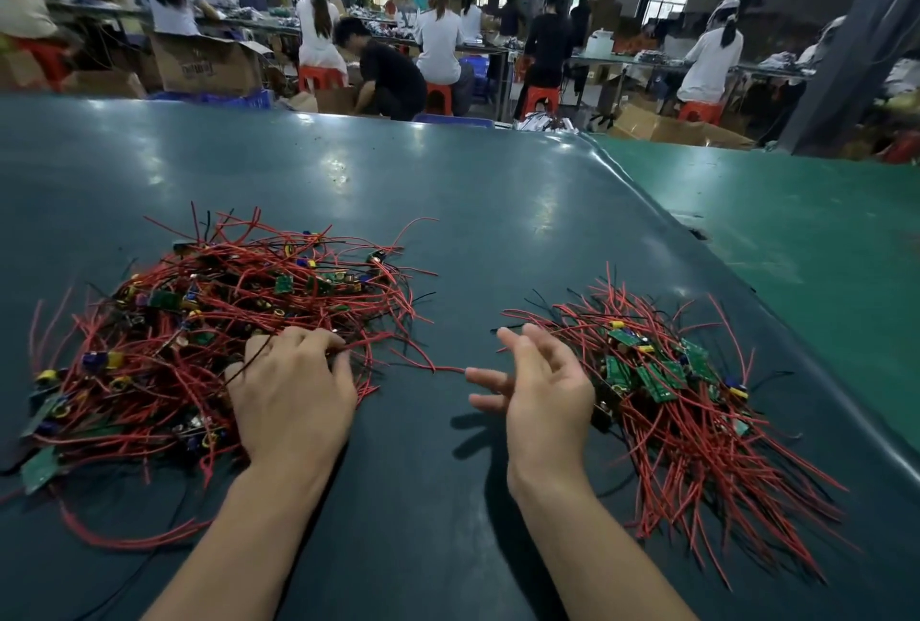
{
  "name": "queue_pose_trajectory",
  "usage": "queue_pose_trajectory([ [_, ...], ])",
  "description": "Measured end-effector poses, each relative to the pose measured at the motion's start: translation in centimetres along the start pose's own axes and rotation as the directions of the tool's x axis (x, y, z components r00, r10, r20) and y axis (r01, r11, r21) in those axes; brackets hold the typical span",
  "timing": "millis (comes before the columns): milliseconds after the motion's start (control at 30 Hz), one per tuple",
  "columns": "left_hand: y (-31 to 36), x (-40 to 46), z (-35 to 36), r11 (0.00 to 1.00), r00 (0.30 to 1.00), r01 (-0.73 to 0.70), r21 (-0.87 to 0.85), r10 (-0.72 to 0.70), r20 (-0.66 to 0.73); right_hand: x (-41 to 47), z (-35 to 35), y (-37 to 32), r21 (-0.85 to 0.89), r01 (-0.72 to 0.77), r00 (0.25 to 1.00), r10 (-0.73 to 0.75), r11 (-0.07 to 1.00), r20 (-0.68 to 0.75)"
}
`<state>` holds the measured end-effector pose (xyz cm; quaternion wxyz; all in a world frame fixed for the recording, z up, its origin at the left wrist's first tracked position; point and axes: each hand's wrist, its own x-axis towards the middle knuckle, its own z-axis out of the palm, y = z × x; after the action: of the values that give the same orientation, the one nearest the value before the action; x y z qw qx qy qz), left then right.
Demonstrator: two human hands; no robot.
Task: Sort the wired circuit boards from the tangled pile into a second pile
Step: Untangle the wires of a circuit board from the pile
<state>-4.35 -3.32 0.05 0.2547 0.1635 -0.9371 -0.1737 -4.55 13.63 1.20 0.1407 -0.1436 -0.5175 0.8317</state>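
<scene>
1. Tangled pile (224, 321) lies on the table's (448, 182) left; second pile (687, 401) on its right, apart.
2. Left hand (293, 396) rests palm-down on the tangled pile's near edge, fingers curled into wires; grip unclear.
3. Right hand (542, 391) hovers beside the second pile, fingers spread, empty.

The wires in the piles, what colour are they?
Mostly red wires, with a few black ones, seen from the head camera.

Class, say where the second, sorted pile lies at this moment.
In the head view, the sorted pile lies on the table's right side, just beyond the open right hand.
</scene>
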Motion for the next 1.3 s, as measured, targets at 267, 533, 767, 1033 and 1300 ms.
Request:
queue_pose_trajectory([
  [267, 0.1, -0.5, -0.6, 0.924, 0.923, -0.255, -0.286, 0.144, -0.358, -1.0, -0.1, 1.5, -0.286, 0.158, 0.951, -0.067, 0.945, 0.303],
  [533, 1.6, -1.5, -1.0, 0.753, 0.751, -0.598, -0.275, 0.407, -0.520, -0.9, -0.2, 2.2, -0.521, 0.348, 0.845, -0.019, 0.779, 0.535],
  [767, 2.5, -2.6, -0.7, 0.665, 0.691, -0.697, -0.266, 0.525, -0.497, -0.8, -0.2, 2.1, -0.493, 0.472, 0.771, -0.070, 0.731, 0.633],
  [1033, 3.6, -3.5, -0.7, 0.494, 0.649, -0.761, -0.420, 0.566, -0.509, -0.5, -0.4, 1.6, -0.275, 0.532, 0.748, -0.293, 0.800, 0.595],
  [1300, 1.5, -1.4, -0.7, 0.761, 0.869, -0.483, -0.432, 0.478, -0.130, 0.3, -0.3, -0.6, 0.051, 0.001, 0.934, -0.019, 0.999, 0.356],
])
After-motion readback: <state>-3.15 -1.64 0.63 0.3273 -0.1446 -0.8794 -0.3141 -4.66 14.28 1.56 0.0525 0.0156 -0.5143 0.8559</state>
